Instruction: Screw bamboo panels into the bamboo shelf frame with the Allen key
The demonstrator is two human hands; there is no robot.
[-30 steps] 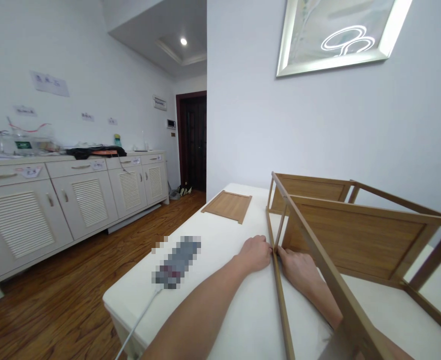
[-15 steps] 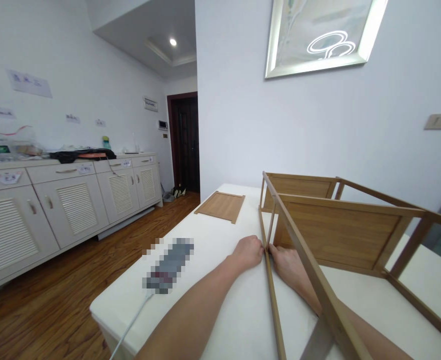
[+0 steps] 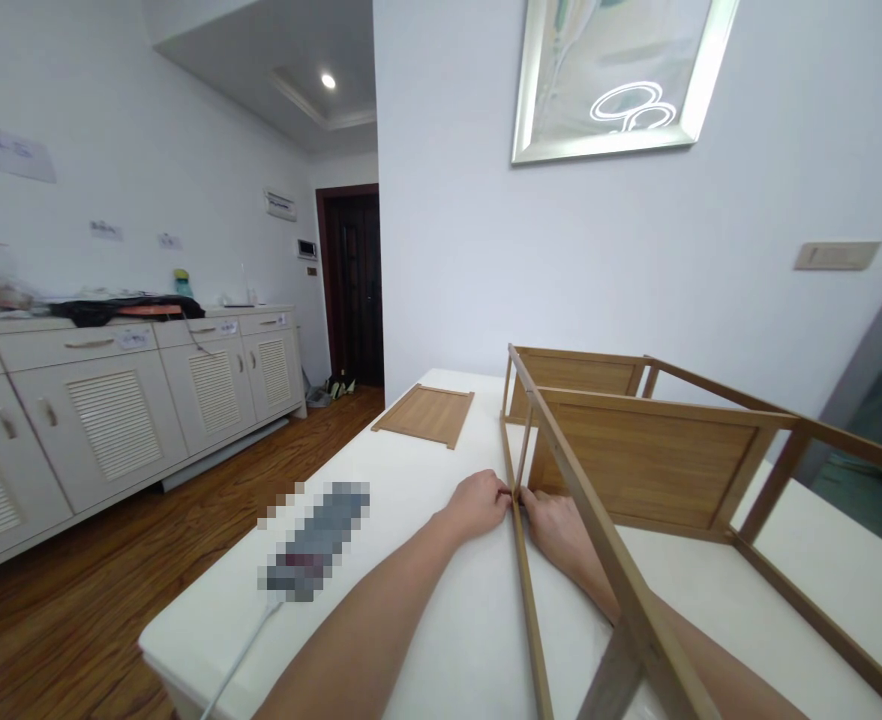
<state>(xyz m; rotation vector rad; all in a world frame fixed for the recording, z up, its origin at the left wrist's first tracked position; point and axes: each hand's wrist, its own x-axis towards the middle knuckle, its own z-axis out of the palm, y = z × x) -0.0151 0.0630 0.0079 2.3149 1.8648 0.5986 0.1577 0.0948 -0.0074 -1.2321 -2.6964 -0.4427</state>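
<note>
A wooden rack frame [image 3: 567,450] lies on its side on the white table [image 3: 456,620], with panels set between its rails. My left hand [image 3: 480,505] is closed against the outer side of the lower rail [image 3: 527,610], where a thin crossbar [image 3: 525,445] meets it. Any small thing in those fingertips is too hidden to name. From inside the frame, my right hand [image 3: 561,530] reaches under the upper rail and grips the same joint. Its fingertips are partly hidden by the wood.
A loose wooden panel [image 3: 426,414] lies flat near the table's far end. Left of my arm is a blurred-out device [image 3: 319,540] with a white cable [image 3: 242,655]. White cabinets [image 3: 118,400] line the left wall, and a framed picture [image 3: 523,100] hangs ahead.
The view has turned slightly right, so everything sits further left in it. Both hands stay at the same joint of the rack.
</note>
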